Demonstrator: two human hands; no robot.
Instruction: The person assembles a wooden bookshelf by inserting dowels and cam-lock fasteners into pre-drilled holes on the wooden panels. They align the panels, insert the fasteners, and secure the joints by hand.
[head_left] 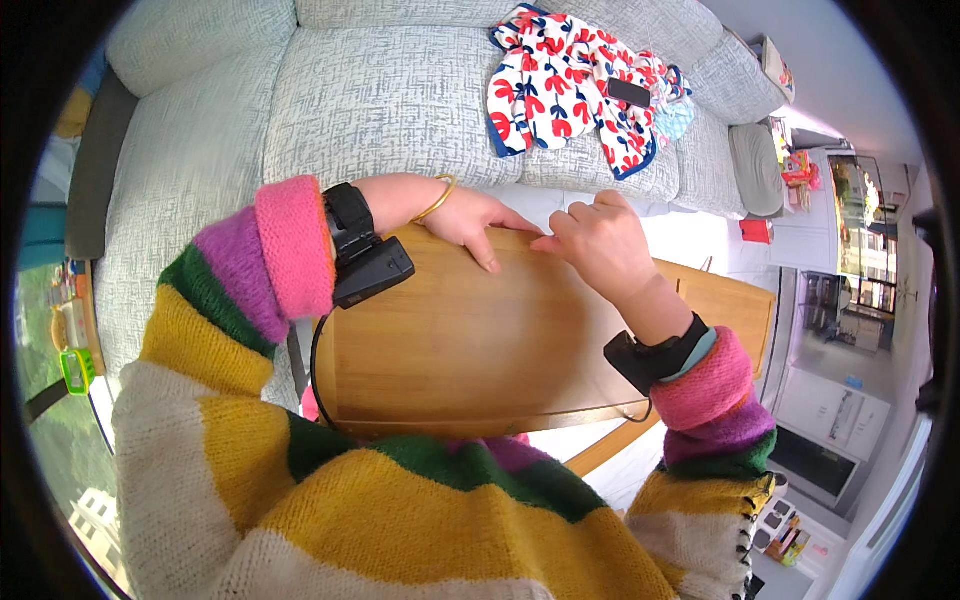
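A light-brown wooden panel (470,340) lies in front of me, between my arms. My left hand (468,218) rests at its far edge, thumb and fingers stretched out and apart, with nothing seen in it. Close to those fingertips, my right hand (604,248) is closed with its fingers curled at the same edge. Whatever it may be pinching is hidden or too small to name. A gold bangle (437,200) circles my left wrist. Black strapped devices sit on both forearms, the left one (374,272) with a cable, the right one (650,362) near the panel's right side.
A grey patterned sofa (390,110) stands beyond the panel. On it lie a white blanket with red and blue print (555,85) and a dark phone (628,93). Another wooden piece (730,305) extends to the right. A green object (76,371) is at far left.
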